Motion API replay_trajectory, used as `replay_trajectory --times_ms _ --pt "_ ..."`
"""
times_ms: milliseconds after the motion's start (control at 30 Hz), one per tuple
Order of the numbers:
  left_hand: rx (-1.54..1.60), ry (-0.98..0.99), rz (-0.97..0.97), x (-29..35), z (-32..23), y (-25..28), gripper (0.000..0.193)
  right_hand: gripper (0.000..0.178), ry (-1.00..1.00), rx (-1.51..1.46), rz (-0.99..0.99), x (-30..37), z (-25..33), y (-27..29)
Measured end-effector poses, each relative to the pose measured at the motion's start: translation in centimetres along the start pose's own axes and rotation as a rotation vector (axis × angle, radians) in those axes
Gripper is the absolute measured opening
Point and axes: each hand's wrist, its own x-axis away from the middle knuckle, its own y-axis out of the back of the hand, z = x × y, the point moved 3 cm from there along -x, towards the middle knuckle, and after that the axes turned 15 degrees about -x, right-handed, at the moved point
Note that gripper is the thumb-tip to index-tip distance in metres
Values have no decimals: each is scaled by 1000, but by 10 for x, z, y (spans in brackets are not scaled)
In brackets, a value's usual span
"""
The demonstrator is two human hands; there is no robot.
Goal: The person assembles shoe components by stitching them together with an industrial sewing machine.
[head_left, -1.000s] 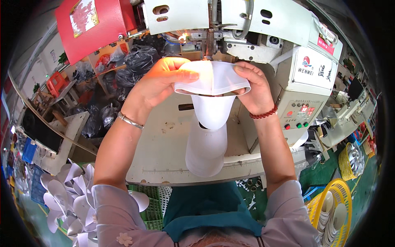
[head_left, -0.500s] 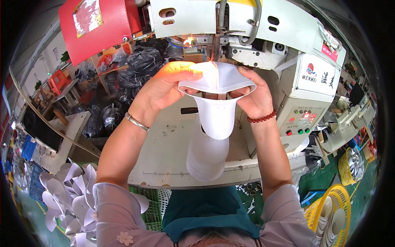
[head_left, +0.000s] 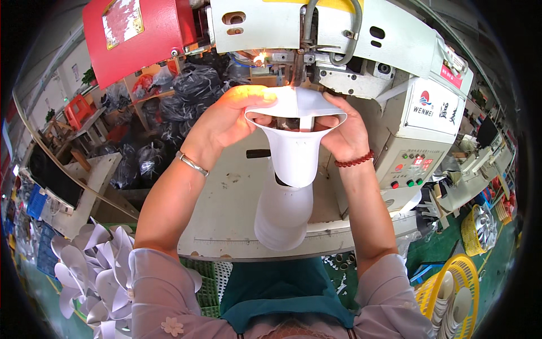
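Both of my hands hold a white leather-like upper (head_left: 296, 158), its flared, open rim facing me and its narrow part hanging down. My left hand (head_left: 234, 116) pinches the rim's left side, thumb on top and fingers inside, lit orange by a glow. On the right side my right hand (head_left: 345, 133) grips the rim in the same way. The upper's far edge lies right under the metal tool (head_left: 297, 69) of a white machine (head_left: 418, 107). Through the opening part of a metal post shows. Below hangs another white, tube-like piece (head_left: 282, 220); whether they are joined I cannot tell.
Sparks or a bright orange light (head_left: 260, 59) show beside the machine's tool. A red cover (head_left: 138, 39) hangs upper left. White cut pieces (head_left: 96, 271) are heaped lower left; a yellow basket (head_left: 471, 282) with white pieces stands lower right. Black bags (head_left: 195, 85) are stacked behind.
The upper's rim has opened wider and shows more of its inside. My right hand has shifted slightly left; my left hand keeps nearly the same place and grip.
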Motion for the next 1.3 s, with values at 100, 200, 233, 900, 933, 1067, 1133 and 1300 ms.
replay_trajectory --times_ms 100,200,233,900,933,1067,1133,1300 --pt "16 7 -9 0 3 5 22 12 -15 -22 2 -4 -2 4" --pt "30 18 41 -2 5 6 22 13 -25 -19 21 -4 -1 6" --pt "52 22 100 -1 4 3 22 13 -34 -4 44 -3 -1 4" --pt "-63 40 -62 -1 0 -2 19 23 -44 16 16 -12 5 13" --pt "-58 29 -45 -2 2 -1 17 23 -79 -31 65 -13 4 13" --pt "-3 62 29 -8 10 9 15 23 -68 -49 50 -15 0 15" --pt "23 63 73 -10 12 13 15 22 -105 -79 82 -17 1 22" --pt "65 120 4 -11 31 15 17 14 9 -37 -75 -9 -9 35"
